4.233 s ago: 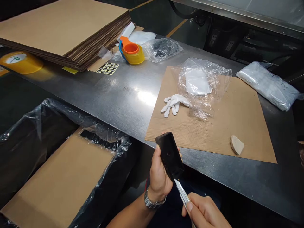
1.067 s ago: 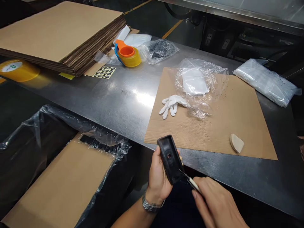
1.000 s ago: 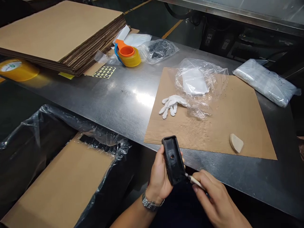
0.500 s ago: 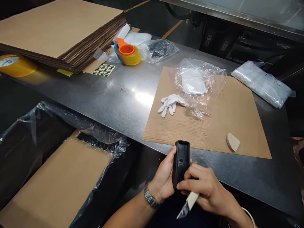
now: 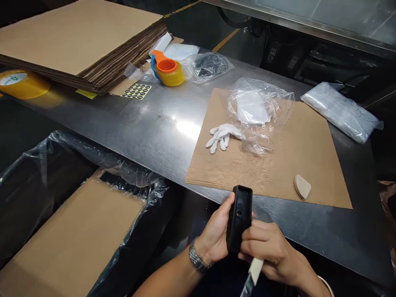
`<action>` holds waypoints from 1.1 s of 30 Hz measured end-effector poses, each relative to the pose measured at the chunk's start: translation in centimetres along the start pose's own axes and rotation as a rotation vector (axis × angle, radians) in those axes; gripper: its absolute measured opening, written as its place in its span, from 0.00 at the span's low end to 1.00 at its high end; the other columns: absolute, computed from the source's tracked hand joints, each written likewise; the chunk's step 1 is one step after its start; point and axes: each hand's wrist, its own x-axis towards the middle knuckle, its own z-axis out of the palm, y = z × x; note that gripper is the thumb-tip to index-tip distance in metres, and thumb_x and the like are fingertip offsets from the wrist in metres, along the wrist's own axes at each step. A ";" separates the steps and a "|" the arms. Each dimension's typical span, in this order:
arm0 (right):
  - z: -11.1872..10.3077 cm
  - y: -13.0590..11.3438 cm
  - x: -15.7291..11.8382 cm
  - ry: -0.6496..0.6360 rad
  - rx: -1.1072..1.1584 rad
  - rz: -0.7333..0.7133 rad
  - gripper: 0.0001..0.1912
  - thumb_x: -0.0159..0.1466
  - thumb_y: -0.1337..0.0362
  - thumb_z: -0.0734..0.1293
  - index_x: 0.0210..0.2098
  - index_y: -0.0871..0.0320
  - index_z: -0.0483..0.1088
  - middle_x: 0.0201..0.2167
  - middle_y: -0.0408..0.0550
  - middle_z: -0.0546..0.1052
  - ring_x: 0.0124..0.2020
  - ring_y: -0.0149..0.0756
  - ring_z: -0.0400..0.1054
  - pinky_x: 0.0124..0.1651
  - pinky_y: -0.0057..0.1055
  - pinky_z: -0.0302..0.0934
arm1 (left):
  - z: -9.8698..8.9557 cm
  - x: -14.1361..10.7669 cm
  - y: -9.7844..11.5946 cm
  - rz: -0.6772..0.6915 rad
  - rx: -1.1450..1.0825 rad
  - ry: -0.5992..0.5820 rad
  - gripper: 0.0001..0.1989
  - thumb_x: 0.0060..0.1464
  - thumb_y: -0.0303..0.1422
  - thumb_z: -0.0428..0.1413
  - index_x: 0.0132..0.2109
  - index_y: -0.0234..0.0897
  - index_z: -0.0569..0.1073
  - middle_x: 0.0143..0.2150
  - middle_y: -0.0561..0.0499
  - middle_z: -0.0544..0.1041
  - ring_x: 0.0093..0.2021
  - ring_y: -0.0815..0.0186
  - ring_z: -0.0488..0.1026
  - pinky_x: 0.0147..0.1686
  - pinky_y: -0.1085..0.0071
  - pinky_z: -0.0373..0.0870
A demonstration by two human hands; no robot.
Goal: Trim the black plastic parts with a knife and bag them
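My left hand (image 5: 218,235) is closed around a long black rectangular part (image 5: 240,214), hollow like a shallow trough with a small round hole in its floor. The part is tilted, its far end near the table's front edge. My right hand (image 5: 267,251) is closed on a knife (image 5: 255,270) with a cream handle, its metal blade pointing down toward me at the bottom of the view. The right fingers are at the lower right side of the black part. On the cardboard sheet (image 5: 321,165) beyond lie a white glove (image 5: 224,136) and a beige wedge-shaped block (image 5: 302,186).
Clear plastic bags (image 5: 252,107) lie on the cardboard, and a wrapped bundle (image 5: 342,111) sits to its right. Behind left are a cardboard stack (image 5: 77,37), a tape dispenser (image 5: 168,70) and a sticker sheet (image 5: 137,91). A plastic-lined bin (image 5: 46,165) stands at lower left.
Both hands have shifted slightly right and down with the black part and the knife. The knife's blade now reaches the bottom edge of the view.
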 end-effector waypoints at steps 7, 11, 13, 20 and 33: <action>-1.3 3.7 -2.2 0.525 -0.112 0.569 0.11 0.64 0.59 0.59 0.28 0.57 0.64 0.26 0.44 0.69 0.26 0.30 0.65 0.28 0.25 0.60 | -0.4 -0.1 1.1 0.005 0.052 -0.125 0.24 0.58 0.44 0.45 0.37 0.25 0.74 0.29 0.44 0.77 0.25 0.64 0.74 0.25 0.69 0.71; -2.7 8.5 -3.1 0.483 -0.417 0.794 0.10 0.61 0.59 0.61 0.37 0.58 0.67 0.29 0.47 0.72 0.30 0.38 0.67 0.32 0.33 0.61 | -0.6 0.4 1.1 -0.025 0.041 -0.122 0.24 0.58 0.45 0.43 0.38 0.27 0.72 0.31 0.44 0.77 0.27 0.61 0.75 0.25 0.65 0.72; -3.2 9.8 -3.2 0.511 -0.499 0.788 0.12 0.59 0.60 0.61 0.39 0.60 0.68 0.34 0.53 0.71 0.36 0.45 0.65 0.38 0.39 0.60 | -0.8 0.6 1.1 -0.055 0.036 -0.120 0.25 0.59 0.46 0.42 0.37 0.27 0.72 0.31 0.44 0.77 0.27 0.61 0.75 0.25 0.64 0.72; -2.5 3.6 -0.7 0.342 -0.464 0.307 0.15 0.62 0.59 0.63 0.48 0.55 0.66 0.40 0.51 0.68 0.44 0.44 0.59 0.46 0.42 0.52 | -1.0 0.8 0.8 -0.097 0.018 -0.145 0.26 0.60 0.45 0.40 0.38 0.25 0.72 0.29 0.44 0.77 0.24 0.63 0.74 0.26 0.67 0.71; -0.2 0.4 2.0 0.016 -0.020 0.071 0.10 0.64 0.58 0.61 0.39 0.53 0.72 0.29 0.43 0.70 0.36 0.36 0.55 0.39 0.37 0.48 | -0.3 0.6 -0.1 -0.143 -0.108 -0.274 0.26 0.61 0.40 0.38 0.43 0.24 0.73 0.35 0.40 0.78 0.35 0.60 0.76 0.31 0.72 0.68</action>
